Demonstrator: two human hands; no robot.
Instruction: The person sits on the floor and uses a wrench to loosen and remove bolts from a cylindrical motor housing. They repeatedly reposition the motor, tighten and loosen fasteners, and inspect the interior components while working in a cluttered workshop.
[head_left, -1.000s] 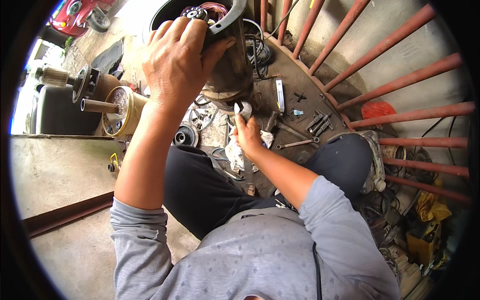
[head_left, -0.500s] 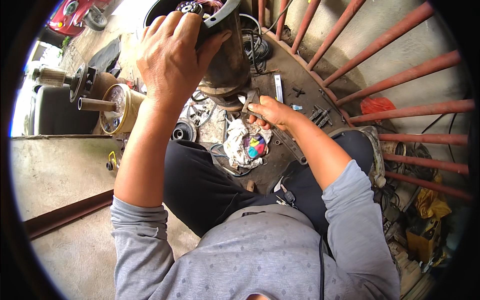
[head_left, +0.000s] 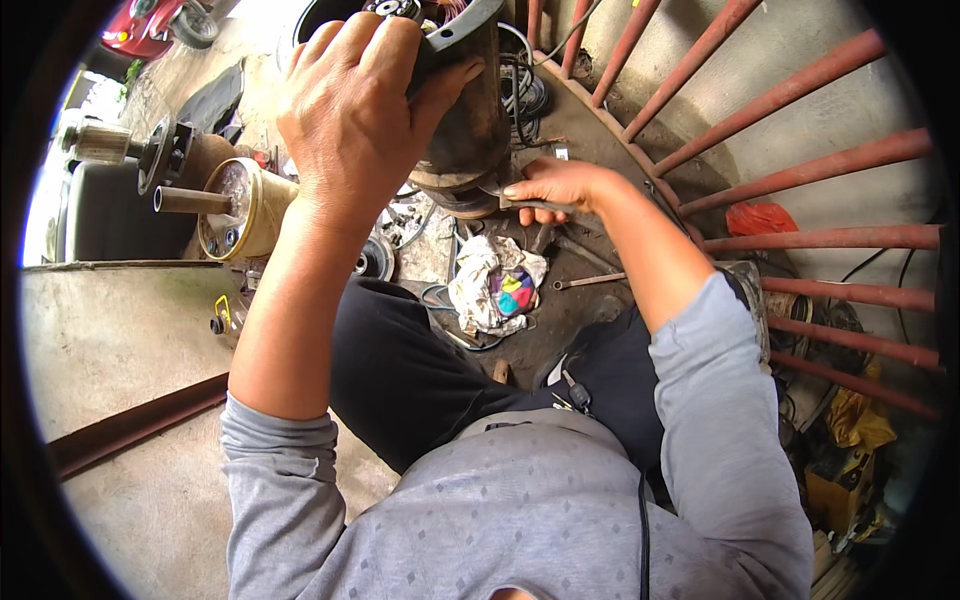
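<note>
A dark metal cylinder, which looks like a motor housing (head_left: 465, 135), stands tilted in front of me, with copper-coloured wires inside its open top. My left hand (head_left: 350, 110) is closed over its flanged rim, fingers hooked inside and thumb outside. Down at the narrower base, my right hand (head_left: 560, 188) grips a steel wrench, its head against the base fitting. The wrench looks like an adjustable one, seen nearly edge-on; my fingers hide part of it. Below lies a crumpled white rag (head_left: 482, 285) with a coloured patch. A slim spanner (head_left: 590, 281) rests on the floor beside it.
Red metal bars (head_left: 800, 180) run along the right, with a red plastic bag (head_left: 758, 218) behind them. To the left stand a pale bucket (head_left: 245, 210) with a pipe and parts in it, and a shafted machine part (head_left: 160, 150). A round black part (head_left: 375, 262) lies near my left knee.
My right hand has swung the wrench handle up and to the right, uncovering the slim spanner on the floor. My left hand keeps its hold, shifted slightly with the view.
</note>
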